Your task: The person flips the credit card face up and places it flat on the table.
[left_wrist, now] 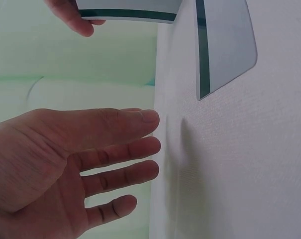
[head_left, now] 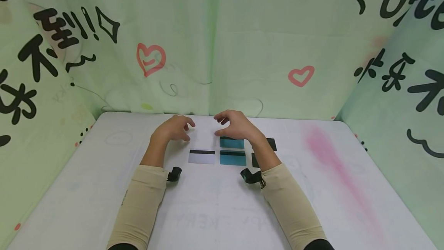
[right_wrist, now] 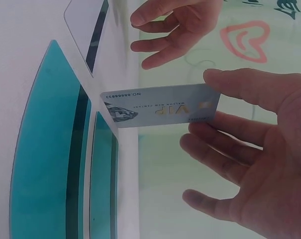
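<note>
In the right wrist view, my right hand (right_wrist: 250, 149) pinches a silver VIP card (right_wrist: 162, 105) by one end between thumb and index finger. The card stands on edge, its printed face toward that camera and its dark stripe showing in the left wrist view. My left hand (head_left: 175, 127) hovers over the table to the left, fingers extended and nothing in them. In front of it lies another silver card (head_left: 202, 158), stripe up. Two teal cards (head_left: 232, 159) lie one behind the other beside it, the rear one partly covered by my right hand.
Two black cards (head_left: 272, 144) lie further right, partly hidden under my right forearm. The white table (head_left: 215, 211) meets a pale green curtain (head_left: 249, 49) at its back edge, with more curtain along both sides.
</note>
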